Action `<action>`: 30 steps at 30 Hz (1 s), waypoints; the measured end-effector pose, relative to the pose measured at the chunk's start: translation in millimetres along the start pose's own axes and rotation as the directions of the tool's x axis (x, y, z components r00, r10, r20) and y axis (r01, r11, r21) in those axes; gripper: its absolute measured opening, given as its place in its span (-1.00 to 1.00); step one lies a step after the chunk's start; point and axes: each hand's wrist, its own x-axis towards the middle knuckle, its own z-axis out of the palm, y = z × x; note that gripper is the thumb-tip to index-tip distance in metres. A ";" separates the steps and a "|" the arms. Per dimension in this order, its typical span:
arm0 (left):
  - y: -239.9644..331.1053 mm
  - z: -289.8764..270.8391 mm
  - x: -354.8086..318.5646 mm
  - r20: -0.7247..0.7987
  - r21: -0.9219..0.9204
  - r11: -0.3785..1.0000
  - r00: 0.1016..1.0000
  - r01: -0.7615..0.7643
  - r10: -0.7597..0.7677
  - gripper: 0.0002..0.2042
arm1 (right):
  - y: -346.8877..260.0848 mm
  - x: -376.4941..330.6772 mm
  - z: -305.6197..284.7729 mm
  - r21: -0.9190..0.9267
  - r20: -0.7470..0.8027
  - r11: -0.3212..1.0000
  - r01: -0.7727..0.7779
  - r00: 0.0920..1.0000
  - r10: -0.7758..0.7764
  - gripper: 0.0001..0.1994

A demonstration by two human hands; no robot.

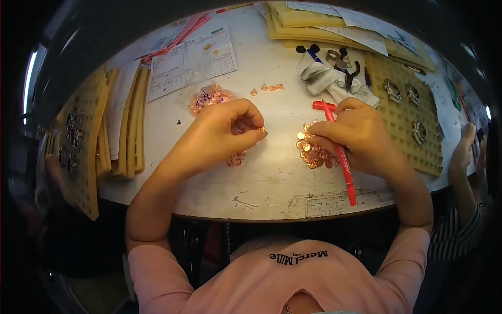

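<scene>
My left hand (222,125) is closed in a pinch, with a tiny copper-coloured metal piece (263,130) at its fingertips. Partly hidden beneath that hand lies a small heap of similar pieces (237,159). A red marker (345,170) slants through my right hand (362,131), whose fingers are closed around it. The fingertips of this hand touch a larger pile of round copper-coloured pieces (315,157); whether they grip one is hidden. Just beyond my left hand sits a clear plastic bag (201,99) filled with more pieces. Several loose pieces (272,88) form a short row farther back.
Yellow foam trays with metal watch cases (419,132) lie at the right; more trays (86,131) stand at the left. A white cloth (327,81) and pliers (351,76) are behind my right hand. Printed sheets (191,63) lie at the back left. Another person's arm (461,157) shows far right.
</scene>
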 end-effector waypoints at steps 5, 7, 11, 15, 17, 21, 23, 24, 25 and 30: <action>-2.0 22.7 4.9 0.234 -0.577 0.794 0.970 0.191 -0.063 -0.78 | -9.8 1.5 14.0 0.157 -0.164 0.986 -0.056 0.983 0.082 -0.89; -2.4 26.3 3.9 0.238 -0.596 0.777 0.969 0.200 -0.067 -0.74 | -11.8 1.6 17.1 0.193 -0.173 0.979 -0.070 0.979 0.104 -0.88; -6.3 27.7 3.9 0.254 -0.648 0.738 0.967 0.188 -0.023 -0.62 | -11.7 0.7 19.3 0.217 -0.141 0.971 -0.103 0.981 0.136 -0.86; -5.0 28.9 2.6 0.246 -0.617 0.770 0.969 0.165 -0.011 -0.61 | -13.8 -0.1 19.0 0.264 -0.093 0.952 -0.157 0.978 0.187 -0.84; -6.3 28.8 2.4 0.256 -0.607 0.779 0.967 0.157 0.004 -0.61 | -12.1 -0.9 22.4 0.257 -0.122 0.957 -0.134 0.978 0.170 -0.82; -5.3 30.0 1.2 0.254 -0.610 0.777 0.967 0.155 0.007 -0.60 | -13.4 -1.8 22.8 0.273 -0.095 0.949 -0.158 0.977 0.190 -0.80; -4.3 30.2 1.2 0.255 -0.615 0.771 0.967 0.164 -0.002 -0.60 | -14.2 -1.0 22.6 0.277 -0.089 0.947 -0.160 0.977 0.192 -0.79; -4.6 30.6 1.1 0.255 -0.622 0.765 0.967 0.164 0.000 -0.60 | -14.4 -0.9 23.0 0.287 -0.091 0.944 -0.163 0.976 0.196 -0.80; -4.7 30.9 0.8 0.255 -0.629 0.760 0.967 0.163 0.003 -0.60 | -14.7 -0.9 22.3 0.290 -0.075 0.942 -0.167 0.978 0.197 -0.79; -4.7 30.8 1.1 0.263 -0.633 0.753 0.965 0.177 -0.005 -0.59 | -15.5 0.3 23.7 0.270 -0.114 0.954 -0.129 0.980 0.164 -0.75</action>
